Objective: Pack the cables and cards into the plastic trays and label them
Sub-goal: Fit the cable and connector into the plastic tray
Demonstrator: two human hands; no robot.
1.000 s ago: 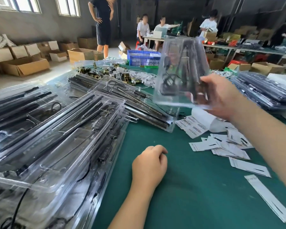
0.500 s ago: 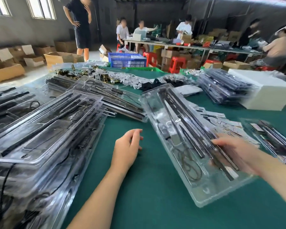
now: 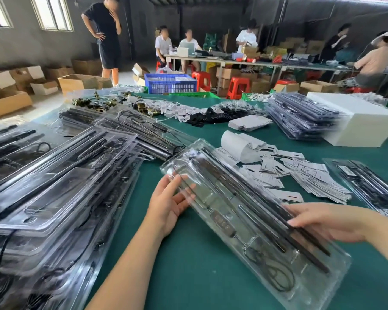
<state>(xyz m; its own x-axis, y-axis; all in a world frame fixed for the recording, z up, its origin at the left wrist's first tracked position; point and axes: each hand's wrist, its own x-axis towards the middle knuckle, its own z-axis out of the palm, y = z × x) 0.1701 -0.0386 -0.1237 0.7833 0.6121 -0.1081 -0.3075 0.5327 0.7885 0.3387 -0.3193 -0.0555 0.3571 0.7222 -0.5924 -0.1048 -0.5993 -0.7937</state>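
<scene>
Large stack of filled trays (image 3: 54, 175) noted at worktop (image 3: 199, 276) left. One loaded tray (image 3: 244, 211) lay centre, unlabelled as judged. Left hand (image 3: 168, 204) flat against its edge; right hand (image 3: 320, 222) pressed atop, fingers extended. Labels (image 3: 300, 173) scattered beside.

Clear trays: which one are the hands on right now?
The single tray lying diagonally on the green table, between left hand and right hand. The others sit untouched in the left stacks and the far-right pile.
</scene>
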